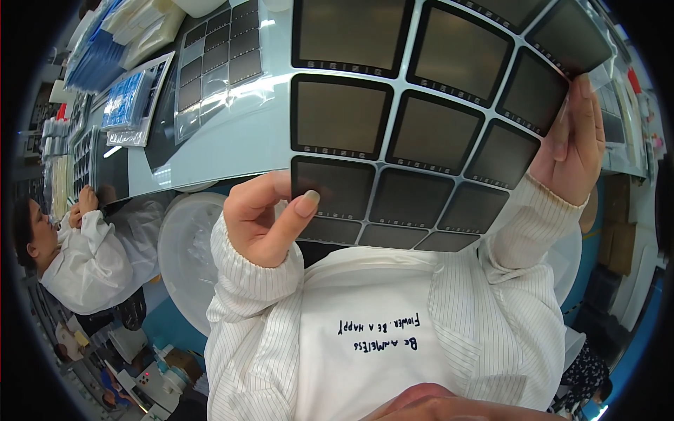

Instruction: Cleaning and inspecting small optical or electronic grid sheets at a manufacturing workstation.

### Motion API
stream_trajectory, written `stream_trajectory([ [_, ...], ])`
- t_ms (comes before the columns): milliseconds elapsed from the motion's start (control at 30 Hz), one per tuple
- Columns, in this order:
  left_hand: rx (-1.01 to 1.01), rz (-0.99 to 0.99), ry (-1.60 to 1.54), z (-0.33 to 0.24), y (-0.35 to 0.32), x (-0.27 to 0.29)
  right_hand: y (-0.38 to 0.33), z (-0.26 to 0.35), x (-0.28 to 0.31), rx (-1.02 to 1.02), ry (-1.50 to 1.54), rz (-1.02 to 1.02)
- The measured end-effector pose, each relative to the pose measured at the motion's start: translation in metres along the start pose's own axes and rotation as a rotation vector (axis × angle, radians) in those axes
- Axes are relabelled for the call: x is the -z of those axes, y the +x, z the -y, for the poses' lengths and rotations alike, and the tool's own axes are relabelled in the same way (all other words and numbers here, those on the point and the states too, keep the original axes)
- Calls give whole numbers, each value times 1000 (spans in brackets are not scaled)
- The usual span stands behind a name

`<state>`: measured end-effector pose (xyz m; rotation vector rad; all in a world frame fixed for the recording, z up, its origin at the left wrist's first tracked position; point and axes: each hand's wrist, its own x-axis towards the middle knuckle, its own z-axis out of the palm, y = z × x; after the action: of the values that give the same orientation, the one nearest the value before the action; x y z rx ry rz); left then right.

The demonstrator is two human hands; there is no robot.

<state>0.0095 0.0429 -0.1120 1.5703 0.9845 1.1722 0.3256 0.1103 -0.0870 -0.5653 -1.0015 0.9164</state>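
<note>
I hold up a large clear sheet [382, 163] bearing a grid of dark grey, black-framed rectangular panels. My left hand [263, 217] pinches its lower left part, the thumb lying on a dark panel and the fingers bent toward the back. On the right edge, my right hand [574, 144] grips with its fingertips near the upper right panels; part of that hand is behind the sheet. The sheet is tilted above the table's near edge and runs out of the picture at the top.
A similar panelled sheet [219, 63] lies on the glossy table [210, 158], left of mine. Beyond it are blue film stacks [126, 98] and piled plastic sheets [91, 52]. A white round bin [186, 259] stands below the edge. At far left a person in white [91, 263] works.
</note>
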Motion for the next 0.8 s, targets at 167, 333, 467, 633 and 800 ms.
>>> stream_trajectory([
  [167, 72, -93, -59, -1, -5, 6, 1, -6, 8, -29, -13, -9],
  [333, 51, -149, -70, 2, -3, 12, 4, -14, 5, -10, 12, -9],
  [467, 84, -270, -59, 0, -3, 12, 8, -20, -8, -15, 9, 50],
  [633, 78, -255, -53, 3, -5, 20, 12, -24, -10, -1, 7, 100],
  [800, 49, -243, -57, 6, -7, 22, 12, -24, -13, 22, 16, 102],
])
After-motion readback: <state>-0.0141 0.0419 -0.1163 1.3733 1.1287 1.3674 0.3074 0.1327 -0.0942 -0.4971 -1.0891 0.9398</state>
